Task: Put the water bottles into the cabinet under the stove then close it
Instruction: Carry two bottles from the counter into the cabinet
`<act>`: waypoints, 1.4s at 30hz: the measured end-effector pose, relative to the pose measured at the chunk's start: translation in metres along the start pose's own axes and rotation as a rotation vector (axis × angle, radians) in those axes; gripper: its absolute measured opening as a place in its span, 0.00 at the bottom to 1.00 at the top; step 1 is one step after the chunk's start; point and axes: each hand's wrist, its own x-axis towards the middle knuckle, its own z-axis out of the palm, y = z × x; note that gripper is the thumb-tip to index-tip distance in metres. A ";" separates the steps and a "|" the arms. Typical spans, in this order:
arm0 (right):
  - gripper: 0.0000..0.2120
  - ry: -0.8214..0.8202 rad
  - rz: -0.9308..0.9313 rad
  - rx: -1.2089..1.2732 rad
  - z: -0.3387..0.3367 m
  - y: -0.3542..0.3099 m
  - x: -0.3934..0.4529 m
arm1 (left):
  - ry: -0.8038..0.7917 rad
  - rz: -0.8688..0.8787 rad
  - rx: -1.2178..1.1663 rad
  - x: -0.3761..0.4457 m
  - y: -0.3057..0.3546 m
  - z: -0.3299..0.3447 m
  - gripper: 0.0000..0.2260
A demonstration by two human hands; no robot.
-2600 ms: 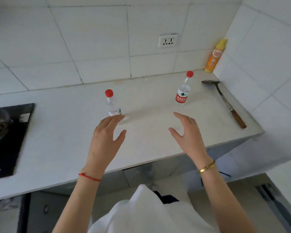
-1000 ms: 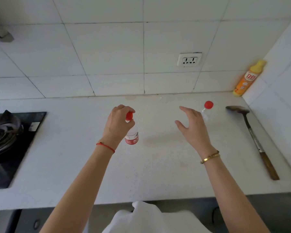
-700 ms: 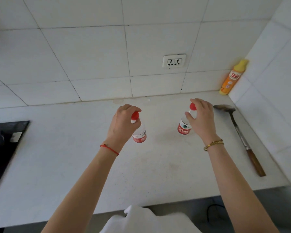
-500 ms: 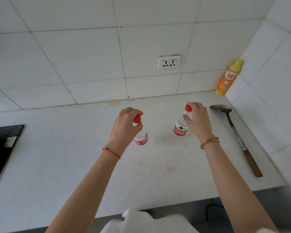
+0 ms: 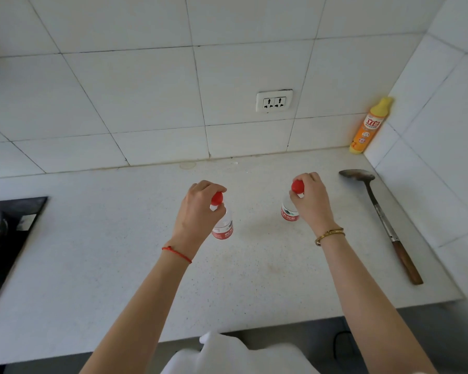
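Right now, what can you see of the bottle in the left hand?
The left bottle is small, of clear plastic, with a red cap and a red-and-white label round its lower body. It is upright or nearly so, over the white counter; whether its base touches is unclear. The left hand grips its neck and cap from above, hiding part of it.

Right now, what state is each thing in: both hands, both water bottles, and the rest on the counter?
Left hand: grips the left bottle at its neck.
Right hand: grips the right bottle at its neck.
Left bottle: upright, red cap on.
Right bottle: upright, red cap on.
Orange bottle: upright in the corner, capped.
Ladle: lying flat on the counter.
Wall socket: nothing plugged in.
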 end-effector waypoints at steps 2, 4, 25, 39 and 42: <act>0.11 0.011 -0.013 0.016 0.001 -0.008 -0.011 | 0.003 -0.004 0.003 -0.007 -0.003 -0.005 0.14; 0.11 0.027 -0.037 0.037 0.000 -0.019 -0.023 | 0.014 -0.012 -0.001 -0.016 -0.007 -0.011 0.14; 0.12 -0.245 -0.311 0.249 0.044 -0.143 -0.137 | 0.147 -0.193 0.075 -0.156 -0.050 -0.099 0.14; 0.13 -0.542 -0.637 0.338 0.058 -0.184 -0.189 | 0.441 -0.549 0.238 -0.293 -0.002 -0.119 0.14; 0.12 -0.617 -0.723 0.361 0.056 -0.189 -0.208 | 0.515 -0.641 0.263 -0.330 0.018 -0.117 0.13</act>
